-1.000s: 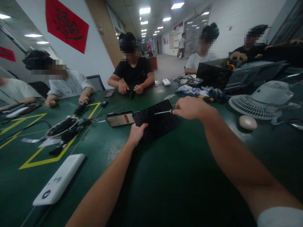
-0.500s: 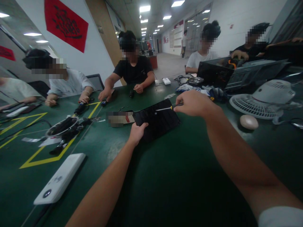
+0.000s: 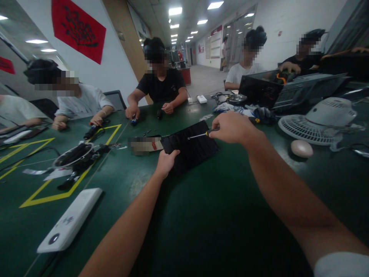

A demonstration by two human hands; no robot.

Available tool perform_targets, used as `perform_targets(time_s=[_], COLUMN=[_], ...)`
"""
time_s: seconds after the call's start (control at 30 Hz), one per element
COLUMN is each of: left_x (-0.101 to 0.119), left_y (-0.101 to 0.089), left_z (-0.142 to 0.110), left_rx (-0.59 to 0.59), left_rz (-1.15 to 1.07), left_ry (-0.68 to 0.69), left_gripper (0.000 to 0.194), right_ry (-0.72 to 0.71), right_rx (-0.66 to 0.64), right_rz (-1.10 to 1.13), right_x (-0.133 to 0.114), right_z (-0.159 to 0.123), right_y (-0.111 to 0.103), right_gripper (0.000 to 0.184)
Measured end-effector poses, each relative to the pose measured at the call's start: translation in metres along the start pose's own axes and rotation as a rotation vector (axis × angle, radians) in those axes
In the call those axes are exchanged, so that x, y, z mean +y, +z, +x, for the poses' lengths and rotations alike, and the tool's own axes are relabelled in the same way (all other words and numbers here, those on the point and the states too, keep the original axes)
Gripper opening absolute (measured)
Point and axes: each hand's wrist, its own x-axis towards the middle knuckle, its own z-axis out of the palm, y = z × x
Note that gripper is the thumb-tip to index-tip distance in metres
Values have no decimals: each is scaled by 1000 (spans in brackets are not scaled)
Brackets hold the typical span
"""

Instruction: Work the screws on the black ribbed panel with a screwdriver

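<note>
A flat black panel (image 3: 191, 152) lies tilted at the middle of the green table. My left hand (image 3: 166, 163) is closed on its left edge, thumb on top and the other fingers mostly hidden. Between the closed fingers of my right hand (image 3: 229, 129) is a screwdriver (image 3: 198, 135) with a dark and yellow handle. Its metal shaft points left, and the tip is at a small pale round spot on the panel's upper part. I cannot tell whether the tip sits in a screw. A beige and red piece (image 3: 147, 145), partly blurred out, rests beside the panel's left end.
A white power bank (image 3: 70, 219) with a cable lies front left. Cables and dark parts (image 3: 77, 156) lie near yellow tape. To the right are a white fan (image 3: 323, 119) and a computer mouse (image 3: 301, 149). An open computer case (image 3: 305, 90) stands behind. Several people sit around the table.
The screwdriver tip has shifted slightly down onto the pale spot. My left hand keeps its hold on the panel. Across the table, a co-worker's hand has moved a little to the right.
</note>
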Motion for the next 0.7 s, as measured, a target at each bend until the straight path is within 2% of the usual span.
perform_targets(time_s=[0.43, 0.7], left_x=[-1, 1], left_y=[-1, -2], left_z=[2, 0], left_rx=[-2, -16], left_rz=[13, 13], left_ry=[-13, -9], left_gripper=[35, 36], right_ry=[2, 0], right_rx=[-74, -46], right_rz=[-34, -21], right_x=[-11, 3], right_z=[-2, 0], right_y=[5, -3], right_gripper=[42, 43])
